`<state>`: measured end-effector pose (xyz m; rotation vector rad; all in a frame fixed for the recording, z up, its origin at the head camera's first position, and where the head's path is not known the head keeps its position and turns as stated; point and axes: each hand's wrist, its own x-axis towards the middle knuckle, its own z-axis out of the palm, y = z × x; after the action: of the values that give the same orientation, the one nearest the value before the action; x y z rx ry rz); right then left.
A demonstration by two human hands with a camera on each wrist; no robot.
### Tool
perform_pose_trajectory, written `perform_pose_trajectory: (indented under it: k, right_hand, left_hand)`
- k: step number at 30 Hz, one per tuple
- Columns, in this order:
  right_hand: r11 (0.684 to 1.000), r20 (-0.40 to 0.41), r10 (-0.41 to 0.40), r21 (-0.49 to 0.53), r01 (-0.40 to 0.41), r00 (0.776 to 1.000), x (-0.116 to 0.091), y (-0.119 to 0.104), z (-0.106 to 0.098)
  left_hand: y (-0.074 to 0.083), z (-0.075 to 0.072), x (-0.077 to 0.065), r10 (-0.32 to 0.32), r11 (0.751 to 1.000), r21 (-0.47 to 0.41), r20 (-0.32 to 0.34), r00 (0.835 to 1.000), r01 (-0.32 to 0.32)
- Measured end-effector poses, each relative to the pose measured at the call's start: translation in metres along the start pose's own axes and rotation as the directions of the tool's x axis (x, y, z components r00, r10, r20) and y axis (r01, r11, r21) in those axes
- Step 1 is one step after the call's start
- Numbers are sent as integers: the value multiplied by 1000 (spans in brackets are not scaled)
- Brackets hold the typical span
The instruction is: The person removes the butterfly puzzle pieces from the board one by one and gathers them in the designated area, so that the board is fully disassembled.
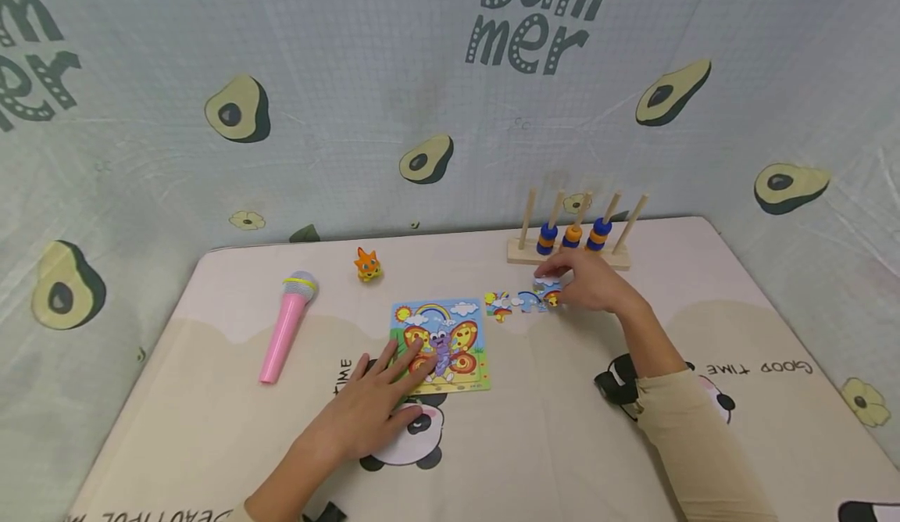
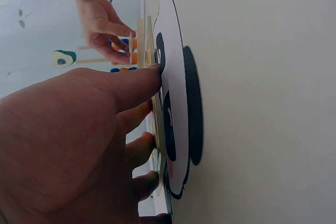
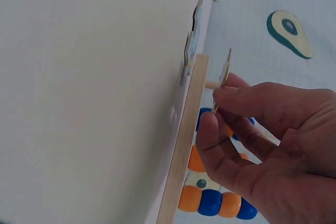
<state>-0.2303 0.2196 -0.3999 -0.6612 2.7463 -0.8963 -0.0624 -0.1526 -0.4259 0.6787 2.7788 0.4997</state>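
R hand (image 1: pixel 587 278) is pinching puzzle pc (image 3: pixel 226 72), ctr-right; L hand (image 1: pixel 373 406), fingers spread, is resting on butterfly puzzle (image 1: pixel 462 336), lower ctr.

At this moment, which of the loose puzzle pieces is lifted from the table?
The piece pinched by the right hand. It alone is held up; the other loose pieces rest on the table, right of the butterfly puzzle.

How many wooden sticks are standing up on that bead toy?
5: a bare left-end stick, a bare right-end stick, and three middle sticks between them, all holding beads. All five tops show in the head view.
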Motion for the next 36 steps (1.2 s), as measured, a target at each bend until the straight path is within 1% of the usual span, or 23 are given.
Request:
perform_pose_trajectory:
  k: [10,17,22,28,36]
  right_hand:
    - [999,8,34,-27,-33,999,-5,6,-9]
    - [996,19,43,-76,-42,999,-5,13,-10]
    - [997,31,38,-69,-36,999,-5,16,-7]
    - [996,51,62,-64,-58,997,-6,12,-5]
    - [996,75,67,-65,-62,995,-6,12,-5]
  left_hand:
    - [0,1,0,-5,1000,0,1,1000,5]
    - [0,1,1,-8,1000,3,-3,1000,8]
    - [0,1,1,-11,1000,0,1,1000,11]
    - [0,1,0,-8,1000,1,-1,1000,8]
    - [0,0,-1,7,1000,0,-13,1000,-7]
